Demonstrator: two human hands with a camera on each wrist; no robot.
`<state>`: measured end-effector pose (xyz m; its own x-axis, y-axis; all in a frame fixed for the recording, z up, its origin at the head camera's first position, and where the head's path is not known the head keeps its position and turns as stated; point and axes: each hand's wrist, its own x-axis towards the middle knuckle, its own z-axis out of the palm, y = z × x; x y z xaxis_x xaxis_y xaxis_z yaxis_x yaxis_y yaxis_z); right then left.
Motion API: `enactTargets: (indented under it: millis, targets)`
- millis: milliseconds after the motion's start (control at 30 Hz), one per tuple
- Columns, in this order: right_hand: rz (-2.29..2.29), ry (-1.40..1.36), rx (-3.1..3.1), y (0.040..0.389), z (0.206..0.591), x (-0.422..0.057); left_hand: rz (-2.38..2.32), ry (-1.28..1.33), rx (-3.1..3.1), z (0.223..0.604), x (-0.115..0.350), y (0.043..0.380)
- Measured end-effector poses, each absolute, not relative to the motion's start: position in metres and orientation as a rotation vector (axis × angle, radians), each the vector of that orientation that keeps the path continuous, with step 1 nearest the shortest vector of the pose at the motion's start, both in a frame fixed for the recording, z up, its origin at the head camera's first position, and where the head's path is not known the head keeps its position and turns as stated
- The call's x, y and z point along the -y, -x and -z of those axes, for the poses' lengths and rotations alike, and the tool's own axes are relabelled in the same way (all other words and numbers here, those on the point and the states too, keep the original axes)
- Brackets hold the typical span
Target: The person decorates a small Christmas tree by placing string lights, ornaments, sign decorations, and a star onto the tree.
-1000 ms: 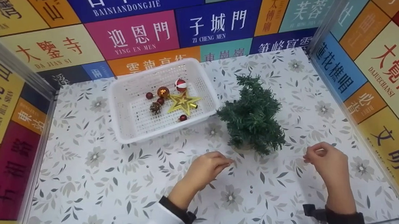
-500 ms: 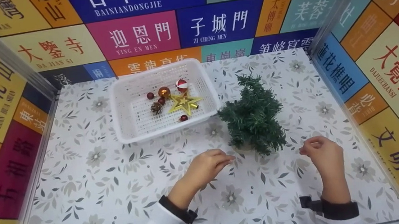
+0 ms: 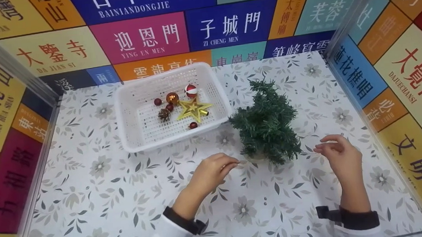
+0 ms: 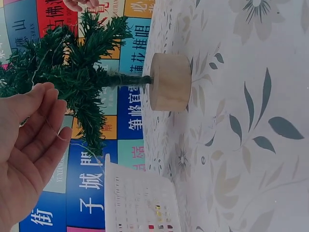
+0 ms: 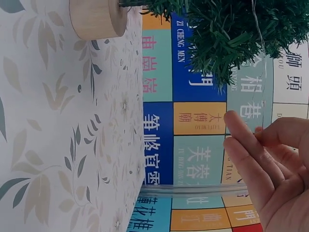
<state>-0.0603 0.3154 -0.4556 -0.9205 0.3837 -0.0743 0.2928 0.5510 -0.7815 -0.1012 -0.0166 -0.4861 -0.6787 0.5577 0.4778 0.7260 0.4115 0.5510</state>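
Note:
A small green artificial Christmas tree (image 3: pixel 267 125) stands upright on a round wooden base (image 4: pixel 171 82). My left hand (image 3: pixel 210 172) is at its front left, pinching a thin, pale wire (image 4: pixel 79 143) between thumb and forefinger. The wire crosses the other fingers and hangs toward the basket. On the tree's right, my right hand (image 3: pixel 342 160) pinches a thin wire (image 5: pixel 258 29) that runs along the branches to the thumb and fingertip. Whether both are one length cannot be told, since the branches hide part of it. Neither hand touches the tree.
A white plastic basket (image 3: pixel 129 144) stands left of the tree. Inside lie a gold star (image 3: pixel 194 110), a pine cone (image 3: pixel 164 115), an orange bauble (image 3: pixel 172 98), a red-and-white ball (image 3: pixel 191 91) and small red balls. Printed panels (image 3: pixel 139 37) wall the patterned table.
My left hand has drawn slightly left and away from the tree. The right hand has moved a little up and toward the tree, its fingers a bit more spread. Tree and basket stay put.

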Motion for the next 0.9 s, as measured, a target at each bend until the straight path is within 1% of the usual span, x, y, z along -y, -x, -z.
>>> enactTargets:
  millis: [233,500,667,900]
  targets:
    - [-1.264,0.433,2.691,0.058,0.453,-0.320,1.140,1.134,2.277,0.476,0.030,0.107]
    - [-1.303,0.384,2.742,0.058,0.449,-0.320,1.175,1.141,2.159,0.452,0.034,0.108]
    - [-1.306,0.362,2.711,0.058,0.451,-0.320,1.165,1.236,2.062,0.436,0.029,0.105]
    - [-1.222,0.330,2.732,0.057,0.453,-0.322,1.087,1.454,2.046,0.424,0.024,0.101]
